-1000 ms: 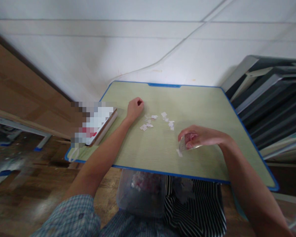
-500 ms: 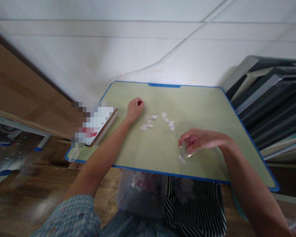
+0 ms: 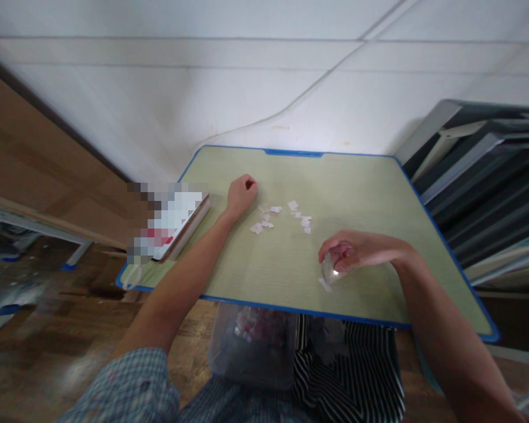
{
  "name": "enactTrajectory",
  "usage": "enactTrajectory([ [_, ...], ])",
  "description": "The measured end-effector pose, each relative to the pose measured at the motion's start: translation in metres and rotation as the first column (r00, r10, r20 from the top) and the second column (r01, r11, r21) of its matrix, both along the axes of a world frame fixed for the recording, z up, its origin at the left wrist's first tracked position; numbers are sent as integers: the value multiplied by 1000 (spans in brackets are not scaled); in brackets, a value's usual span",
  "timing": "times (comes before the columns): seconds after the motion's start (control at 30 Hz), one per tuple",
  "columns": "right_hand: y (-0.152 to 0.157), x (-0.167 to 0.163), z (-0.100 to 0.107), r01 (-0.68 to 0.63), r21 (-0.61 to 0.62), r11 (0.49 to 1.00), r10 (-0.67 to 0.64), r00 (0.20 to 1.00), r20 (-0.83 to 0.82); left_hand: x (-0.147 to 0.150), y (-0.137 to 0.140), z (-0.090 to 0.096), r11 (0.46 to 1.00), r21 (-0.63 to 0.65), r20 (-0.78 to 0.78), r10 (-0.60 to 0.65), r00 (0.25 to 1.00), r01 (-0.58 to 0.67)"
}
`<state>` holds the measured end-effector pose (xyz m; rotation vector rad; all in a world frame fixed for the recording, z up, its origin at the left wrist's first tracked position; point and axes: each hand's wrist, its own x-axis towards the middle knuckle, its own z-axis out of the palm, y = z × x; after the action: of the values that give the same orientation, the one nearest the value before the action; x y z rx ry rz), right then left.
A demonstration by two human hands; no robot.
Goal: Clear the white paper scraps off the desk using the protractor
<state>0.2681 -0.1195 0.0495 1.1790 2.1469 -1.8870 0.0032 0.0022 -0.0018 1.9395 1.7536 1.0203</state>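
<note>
My left hand (image 3: 242, 192) rests on the table (image 3: 352, 182) in a loose fist, thumb side up, with nothing visible in it. Just right of it lie several small white paper pieces (image 3: 264, 225), and a second cluster of paper pieces (image 3: 305, 222) sits further right. Nearer the front edge, my right hand (image 3: 350, 249) wraps its fingers around a clear cup (image 3: 330, 270), low over the tabletop. Part of the cup is hidden by the fingers, so whether it touches the table I cannot tell. One paper scrap (image 3: 325, 285) lies right beside its lower edge.
A thick book or box (image 3: 185, 220), partly pixelated, lies at the table's left. Under the front edge is a translucent plastic bin (image 3: 251, 358), next to striped cloth (image 3: 357, 364). Folded dark panels (image 3: 480, 170) lean at the right. Behind the table stands a white wall (image 3: 247, 88).
The clear cup in my right hand has tilted slightly, and its glint has shifted. My left hand and the paper pieces stay in place.
</note>
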Motion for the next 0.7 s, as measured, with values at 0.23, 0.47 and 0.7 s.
enactTrajectory([
  [0.23, 0, -1, 2, -70, 57, 996, 71, 997, -16, -1, 1, -1, 1000, 5, 0, -5, 1000, 5],
  [0.47, 3, 6, 10, -119, 114, 986, 119, 993, 6, -1, 1, -1, 1000, 22, 6, -6, 1000, 6],
  [0.7, 4, 10, 12, -49, 120, 992, 54, 998, -35, 0, 0, 0, 1000, 22, 7, 0, 1000, -1],
])
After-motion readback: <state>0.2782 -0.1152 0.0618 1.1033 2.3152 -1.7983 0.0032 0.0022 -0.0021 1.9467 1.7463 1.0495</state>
